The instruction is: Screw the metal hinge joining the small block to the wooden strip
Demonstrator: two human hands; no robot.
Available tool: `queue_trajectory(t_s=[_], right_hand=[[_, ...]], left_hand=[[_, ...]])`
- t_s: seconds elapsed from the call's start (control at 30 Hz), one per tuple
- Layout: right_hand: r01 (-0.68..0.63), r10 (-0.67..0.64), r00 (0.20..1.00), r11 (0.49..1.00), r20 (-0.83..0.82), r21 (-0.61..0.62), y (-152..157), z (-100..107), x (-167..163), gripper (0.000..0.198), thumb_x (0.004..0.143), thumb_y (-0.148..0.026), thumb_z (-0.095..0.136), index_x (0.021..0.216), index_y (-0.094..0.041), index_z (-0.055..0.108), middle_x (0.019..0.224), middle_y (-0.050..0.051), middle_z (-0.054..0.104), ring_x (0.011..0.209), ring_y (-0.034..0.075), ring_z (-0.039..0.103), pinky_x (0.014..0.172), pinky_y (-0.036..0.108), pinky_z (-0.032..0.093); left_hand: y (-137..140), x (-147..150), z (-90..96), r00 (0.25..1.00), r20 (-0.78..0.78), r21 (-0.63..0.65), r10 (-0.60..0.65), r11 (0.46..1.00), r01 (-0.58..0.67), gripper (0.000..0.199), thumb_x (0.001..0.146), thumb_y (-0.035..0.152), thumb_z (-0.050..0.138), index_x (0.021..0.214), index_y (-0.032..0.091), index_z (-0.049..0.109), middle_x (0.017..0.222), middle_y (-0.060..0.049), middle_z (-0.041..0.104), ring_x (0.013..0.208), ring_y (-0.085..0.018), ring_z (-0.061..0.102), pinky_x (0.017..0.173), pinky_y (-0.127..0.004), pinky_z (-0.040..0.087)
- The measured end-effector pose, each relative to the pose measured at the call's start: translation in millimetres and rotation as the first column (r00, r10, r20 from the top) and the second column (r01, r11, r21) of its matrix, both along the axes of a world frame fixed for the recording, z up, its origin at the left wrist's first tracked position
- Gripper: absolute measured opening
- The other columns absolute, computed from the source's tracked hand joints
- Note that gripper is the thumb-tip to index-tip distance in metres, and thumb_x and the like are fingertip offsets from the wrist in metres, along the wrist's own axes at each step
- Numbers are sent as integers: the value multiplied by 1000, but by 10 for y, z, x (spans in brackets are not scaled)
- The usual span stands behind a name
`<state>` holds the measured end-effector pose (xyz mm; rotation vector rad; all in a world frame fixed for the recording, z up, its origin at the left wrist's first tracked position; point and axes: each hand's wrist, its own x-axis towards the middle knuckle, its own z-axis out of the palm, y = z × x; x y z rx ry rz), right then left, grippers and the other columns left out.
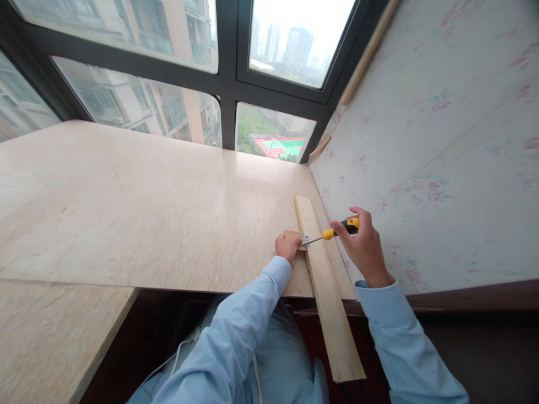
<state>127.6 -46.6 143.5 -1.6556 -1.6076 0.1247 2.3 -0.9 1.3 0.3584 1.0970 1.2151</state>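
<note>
My right hand (365, 247) is closed round the yellow and black handle of a screwdriver (342, 228). Its shaft points left, and the tip meets a small metal hinge (305, 240). That hinge sits at the left edge of a long wooden board (326, 280), where a small wooden piece (293, 234) adjoins it. With thumb and fingers, my left hand (287, 247) pinches the small piece beside the hinge. The fingers partly cover the piece, and any screw under the tip is too small to make out.
The long board lies on a beige marble-look ledge (160, 207) and juts past its front edge towards me. A flowered wall (442, 168) rises close on the right. Dark-framed windows (229, 84) stand behind the ledge. A white cord (176, 359) hangs by my lap.
</note>
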Motion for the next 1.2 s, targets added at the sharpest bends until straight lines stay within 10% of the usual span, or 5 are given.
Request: queue_trajectory(t_s=[0.27,0.5,0.83,1.03,1.2], right_hand=[[-430,362,853,896,-374,-112,-17,27,62,52,87,-44,66,133,-29,47,139,11,57,127,25,59,106,47,49],[-13,17,997,999,72,-52,32,103,-15,60,78,-68,67,112,-19,62,94,12,68,86,30,67,84,51,56],[-404,306,871,891,-385,-205,40,82,37,53,77,-38,71,125,-26,53,131,11,63,113,26,67,98,45,54],[52,-24,976,991,216,-123,37,177,-78,49,73,-69,70,75,-22,58,65,3,61,63,22,59,65,38,51],[-127,109,971,989,-213,-72,90,-1,-75,59,78,-65,69,118,-24,55,116,12,68,99,26,69,83,42,57]], left_hand=[[16,2,-15,1000,15,-12,-9,1000,9,32,56,7,74,85,12,62,85,-7,70,71,-20,68,57,-29,58],[34,-2,-28,1000,-6,-31,-5,999,5,33,55,6,75,84,13,62,82,-6,70,72,-20,69,59,-29,58],[22,-12,3,999,-9,-39,-53,998,52,30,59,6,72,84,14,59,86,-5,69,76,-23,70,59,-32,59],[24,4,-20,999,-11,-42,-37,998,37,32,59,6,72,86,15,58,88,-6,70,80,-25,71,60,-33,60],[35,11,-39,999,-14,-49,-49,998,48,31,60,6,72,86,15,58,88,-6,69,81,-25,71,60,-33,60]])
